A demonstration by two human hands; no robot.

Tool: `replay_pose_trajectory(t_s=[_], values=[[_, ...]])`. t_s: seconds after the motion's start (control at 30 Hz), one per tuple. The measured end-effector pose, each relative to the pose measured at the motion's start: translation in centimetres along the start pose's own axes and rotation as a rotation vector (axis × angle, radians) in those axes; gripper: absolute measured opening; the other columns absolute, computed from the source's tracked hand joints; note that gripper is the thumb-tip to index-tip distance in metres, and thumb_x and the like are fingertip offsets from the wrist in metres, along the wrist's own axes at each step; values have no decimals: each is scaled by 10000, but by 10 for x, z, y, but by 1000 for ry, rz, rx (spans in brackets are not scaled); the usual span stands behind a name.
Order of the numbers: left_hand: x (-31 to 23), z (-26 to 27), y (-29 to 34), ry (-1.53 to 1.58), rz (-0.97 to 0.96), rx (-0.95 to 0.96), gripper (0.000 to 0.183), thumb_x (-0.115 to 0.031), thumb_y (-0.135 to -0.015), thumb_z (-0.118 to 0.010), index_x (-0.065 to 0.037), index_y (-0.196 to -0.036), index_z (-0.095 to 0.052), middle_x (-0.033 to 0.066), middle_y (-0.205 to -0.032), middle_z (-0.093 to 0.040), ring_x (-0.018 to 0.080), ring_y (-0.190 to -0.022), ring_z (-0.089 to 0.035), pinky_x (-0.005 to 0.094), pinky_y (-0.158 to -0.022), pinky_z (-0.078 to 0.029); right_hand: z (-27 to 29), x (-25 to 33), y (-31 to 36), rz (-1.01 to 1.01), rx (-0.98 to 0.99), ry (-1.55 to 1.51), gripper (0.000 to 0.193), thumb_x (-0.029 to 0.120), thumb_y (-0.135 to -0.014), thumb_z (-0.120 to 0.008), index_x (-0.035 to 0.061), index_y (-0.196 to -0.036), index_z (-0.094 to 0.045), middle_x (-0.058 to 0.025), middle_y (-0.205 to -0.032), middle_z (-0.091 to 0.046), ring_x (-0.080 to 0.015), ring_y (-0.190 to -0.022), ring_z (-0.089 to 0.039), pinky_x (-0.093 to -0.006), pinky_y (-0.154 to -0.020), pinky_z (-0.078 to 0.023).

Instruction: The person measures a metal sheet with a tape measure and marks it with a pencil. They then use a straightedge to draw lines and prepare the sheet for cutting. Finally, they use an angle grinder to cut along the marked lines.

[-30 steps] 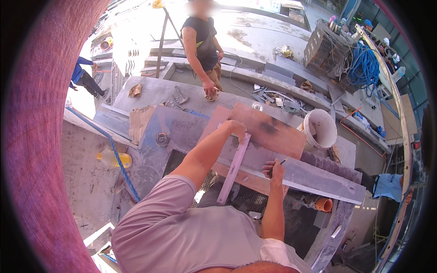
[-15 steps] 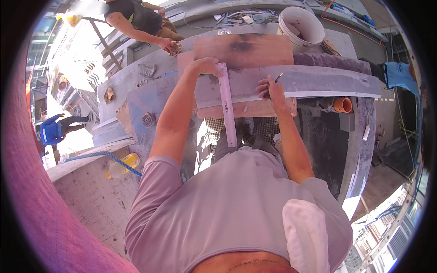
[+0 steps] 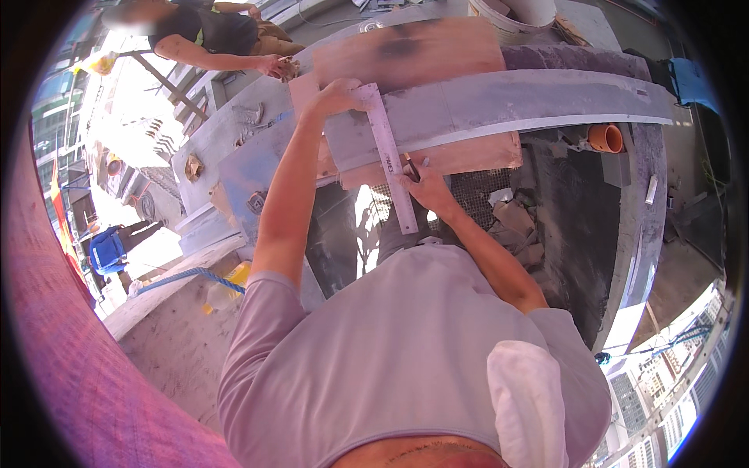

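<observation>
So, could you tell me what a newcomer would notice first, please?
Probably the pale ruler crossing the long grey slab at centre, the left hand at its far end. Beside it, the right hand holds a dark pencil-like tool. Further right, an orange pipe stands out.

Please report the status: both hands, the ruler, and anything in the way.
Left hand gripping pale ruler at far end; right hand holding pencil-like tool beside it. Ruler across grey panel, near end overhanging. No obstruction seen.
</observation>
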State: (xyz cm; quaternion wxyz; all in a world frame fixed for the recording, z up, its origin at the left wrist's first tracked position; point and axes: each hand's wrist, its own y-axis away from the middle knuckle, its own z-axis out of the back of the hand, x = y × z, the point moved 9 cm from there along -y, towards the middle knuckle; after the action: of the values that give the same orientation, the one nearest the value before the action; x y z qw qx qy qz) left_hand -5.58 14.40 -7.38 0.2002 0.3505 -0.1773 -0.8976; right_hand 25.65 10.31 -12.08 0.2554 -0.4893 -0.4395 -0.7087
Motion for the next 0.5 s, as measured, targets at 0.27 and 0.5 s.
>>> replay_pose_trajectory(t_s=[0.27, 0.5], values=[[13, -8, -6, 26, 46, 12, 678, -462, -755, -979, -39, -1254, -799, 178, -1241, -786, 337, -1184, -736, 444, -1003, -555, 4, -11, -8, -5, -10, -222, 243, 231, -1056, -789, -12, -1061, -791, -21, -883, -709, -107, -852, -597, -336, -805, -515], [6, -5, -3, 51, 101, 46, 645, -441, -750, -988, -65, -1243, -810, 172, -1207, -797, 331, -1148, -747, 443, -991, -560, 6, -12, -7, 0, -14, -239, 214, 202, -1057, -785, -10, -1040, -801, -3, -898, -708, -102, -862, -594, -324, -813, -510]])
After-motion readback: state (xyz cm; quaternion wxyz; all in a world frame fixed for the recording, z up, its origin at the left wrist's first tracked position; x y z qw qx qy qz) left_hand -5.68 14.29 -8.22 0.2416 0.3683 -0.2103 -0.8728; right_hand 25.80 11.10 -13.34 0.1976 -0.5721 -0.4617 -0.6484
